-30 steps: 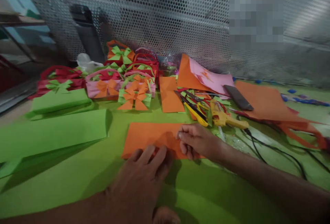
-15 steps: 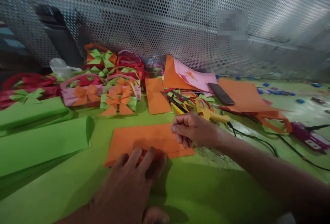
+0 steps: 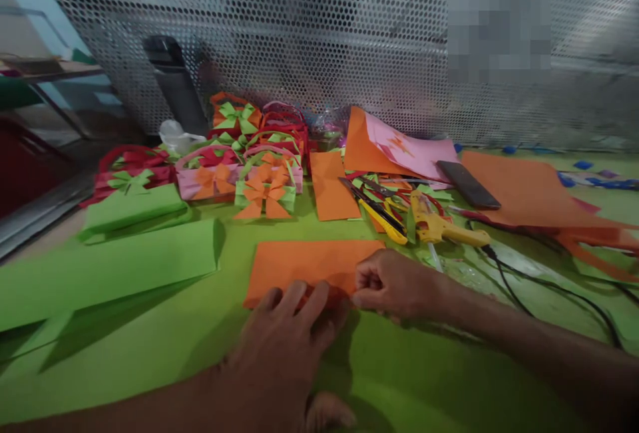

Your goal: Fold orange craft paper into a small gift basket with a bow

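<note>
A folded sheet of orange craft paper (image 3: 309,260) lies flat on the green tabletop (image 3: 239,380) in front of me. My left hand (image 3: 287,343) rests over its near edge, fingers spread and tips on the paper. At the paper's right end, my right hand (image 3: 397,283) is curled into a fist. Its thumb and knuckles press down by the near right corner, and I see nothing inside the fist. The near edge of the sheet is partly hidden under my fingers.
Green folded sheets (image 3: 144,263) lie at left. Several small paper baskets with bows (image 3: 264,190) stand behind. Beyond my right hand are a yellow glue gun (image 3: 442,228), a yellow cutter (image 3: 384,220), a dark phone (image 3: 468,184) and black cables (image 3: 554,287). A perforated metal panel (image 3: 309,40) rises behind.
My right hand has come down from above the paper onto its near right corner. My left hand stays on the near edge. The view has turned left.
</note>
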`<control>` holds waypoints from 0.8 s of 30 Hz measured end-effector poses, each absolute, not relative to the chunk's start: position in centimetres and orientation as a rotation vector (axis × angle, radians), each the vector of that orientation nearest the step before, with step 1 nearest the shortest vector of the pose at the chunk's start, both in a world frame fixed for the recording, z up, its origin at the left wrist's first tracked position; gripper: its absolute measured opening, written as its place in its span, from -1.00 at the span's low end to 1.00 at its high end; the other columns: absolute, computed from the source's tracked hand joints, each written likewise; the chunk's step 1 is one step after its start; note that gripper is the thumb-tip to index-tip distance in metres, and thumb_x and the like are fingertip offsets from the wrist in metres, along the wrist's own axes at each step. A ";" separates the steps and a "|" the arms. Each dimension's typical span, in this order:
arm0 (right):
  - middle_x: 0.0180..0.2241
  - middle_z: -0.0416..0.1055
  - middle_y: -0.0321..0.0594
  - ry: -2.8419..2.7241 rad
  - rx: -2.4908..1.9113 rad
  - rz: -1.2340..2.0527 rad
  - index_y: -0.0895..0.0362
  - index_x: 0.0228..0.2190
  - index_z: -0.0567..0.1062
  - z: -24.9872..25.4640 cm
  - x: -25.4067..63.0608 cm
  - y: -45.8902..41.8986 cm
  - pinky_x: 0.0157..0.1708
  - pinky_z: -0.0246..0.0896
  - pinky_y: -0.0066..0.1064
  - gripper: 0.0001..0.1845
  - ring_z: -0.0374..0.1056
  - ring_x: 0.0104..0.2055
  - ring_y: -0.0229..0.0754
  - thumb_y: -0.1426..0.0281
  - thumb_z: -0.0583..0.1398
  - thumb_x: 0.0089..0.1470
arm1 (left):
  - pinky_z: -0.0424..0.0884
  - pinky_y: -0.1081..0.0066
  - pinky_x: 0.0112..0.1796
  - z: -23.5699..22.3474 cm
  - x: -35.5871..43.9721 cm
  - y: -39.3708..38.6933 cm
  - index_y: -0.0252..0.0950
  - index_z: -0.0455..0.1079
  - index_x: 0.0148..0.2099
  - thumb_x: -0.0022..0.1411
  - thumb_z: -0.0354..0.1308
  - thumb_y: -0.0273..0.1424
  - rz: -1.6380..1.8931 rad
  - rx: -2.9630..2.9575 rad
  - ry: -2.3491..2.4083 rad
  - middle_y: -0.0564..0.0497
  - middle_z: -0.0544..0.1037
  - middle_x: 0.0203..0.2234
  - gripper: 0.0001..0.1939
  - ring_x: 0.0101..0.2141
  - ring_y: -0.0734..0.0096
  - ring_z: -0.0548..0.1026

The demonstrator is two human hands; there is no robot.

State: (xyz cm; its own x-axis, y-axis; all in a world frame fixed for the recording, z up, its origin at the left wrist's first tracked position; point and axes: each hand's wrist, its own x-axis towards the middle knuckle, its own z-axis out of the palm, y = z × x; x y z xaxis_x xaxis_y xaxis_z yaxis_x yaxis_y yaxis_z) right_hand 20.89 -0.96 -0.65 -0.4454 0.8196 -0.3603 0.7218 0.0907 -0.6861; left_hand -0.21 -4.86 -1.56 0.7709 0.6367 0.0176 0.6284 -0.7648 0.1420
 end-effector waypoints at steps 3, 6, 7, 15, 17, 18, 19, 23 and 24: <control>-0.72 0.18 -0.43 -2.327 -1.603 0.990 0.17 -0.67 0.30 -0.2 20.2 -1.3 -0.69 -0.16 -0.58 -0.84 0.03 -0.67 -0.43 0.40 0.14 -0.16 | 0.22 0.04 -0.21 -1.2 -0.5 -4.8 -0.23 0.20 0.13 -0.01 -0.22 0.25 0.093 2.837 0.998 -0.17 0.29 0.00 -0.15 -0.17 0.00 0.26; -0.73 0.15 -0.43 -2.383 -1.666 0.836 0.17 -0.71 0.29 0.3 19.6 -1.4 -0.65 -0.19 -0.53 -0.79 -0.01 -0.66 -0.42 0.41 0.16 -0.16 | 0.24 0.07 -0.19 -0.9 -0.8 -4.7 -0.23 0.22 0.12 0.04 -0.15 0.18 0.086 2.819 0.986 -0.13 0.30 0.00 -0.24 -0.16 0.06 0.26; -0.73 0.15 -0.43 -2.391 -1.685 0.818 0.17 -0.71 0.29 0.4 19.5 -1.4 -0.64 -0.20 -0.52 -0.80 -0.01 -0.66 -0.42 0.41 0.17 -0.16 | 0.24 0.08 -0.18 -0.9 -1.0 -4.6 -0.22 0.22 0.11 0.06 -0.14 0.16 0.083 2.819 0.984 -0.11 0.30 0.00 -0.27 -0.15 0.07 0.26; -0.72 0.17 -0.40 -2.397 -1.697 0.815 0.16 -0.72 0.26 0.4 19.4 -1.4 -0.62 -0.18 -0.49 -0.77 0.03 -0.65 -0.39 0.43 0.16 -0.15 | 0.28 0.22 -0.19 -1.1 -4.0 -2.7 -0.18 0.39 -0.07 0.26 -0.06 -0.26 0.299 2.728 1.108 -0.08 0.38 -0.08 -0.72 -0.14 0.19 0.30; -0.71 0.17 -0.39 -2.408 -1.692 0.807 0.15 -0.73 0.25 0.3 19.4 -1.4 -0.61 -0.17 -0.49 -0.77 0.04 -0.64 -0.38 0.43 0.15 -0.14 | 0.29 0.32 -0.20 -0.7 -4.8 -2.0 -0.22 0.43 -0.20 0.25 -0.03 -0.39 0.359 2.569 1.175 -0.05 0.41 -0.15 -0.79 -0.16 0.29 0.33; -0.71 0.18 -0.39 -2.416 -1.688 0.807 0.15 -0.72 0.25 0.2 19.4 -1.4 -0.61 -0.17 -0.48 -0.77 0.05 -0.64 -0.38 0.43 0.14 -0.14 | 0.30 0.36 -0.22 -0.4 -5.1 -1.7 -0.25 0.43 -0.27 0.23 -0.02 -0.41 0.371 2.480 1.215 -0.03 0.41 -0.19 -0.81 -0.19 0.34 0.34; -0.70 0.19 -0.38 -2.425 -1.686 0.807 0.15 -0.72 0.25 0.1 19.5 -1.4 -0.61 -0.16 -0.48 -0.77 0.06 -0.63 -0.37 0.42 0.14 -0.13 | 0.30 0.39 -0.24 -0.1 -5.3 -1.5 -0.28 0.41 -0.34 0.21 0.00 -0.42 0.369 2.396 1.254 -0.01 0.41 -0.23 -0.83 -0.23 0.38 0.36; -0.69 0.21 -0.36 -2.452 -1.708 0.794 0.14 -0.72 0.24 -0.3 19.6 -1.4 -0.60 -0.16 -0.47 -0.76 0.08 -0.62 -0.34 0.40 0.13 -0.12 | 0.29 0.44 -0.33 0.6 -5.3 -1.4 -0.32 0.30 -0.50 0.15 0.05 -0.42 0.324 2.228 1.350 0.05 0.37 -0.37 -0.82 -0.37 0.47 0.37; -0.68 0.22 -0.36 -2.456 -1.710 0.789 0.14 -0.71 0.24 -0.3 19.6 -1.4 -0.60 -0.16 -0.47 -0.77 0.08 -0.61 -0.34 0.40 0.12 -0.12 | 0.28 0.43 -0.33 0.7 -5.3 -1.5 -0.32 0.29 -0.51 0.14 0.05 -0.42 0.319 2.233 1.363 0.05 0.36 -0.40 -0.81 -0.37 0.46 0.36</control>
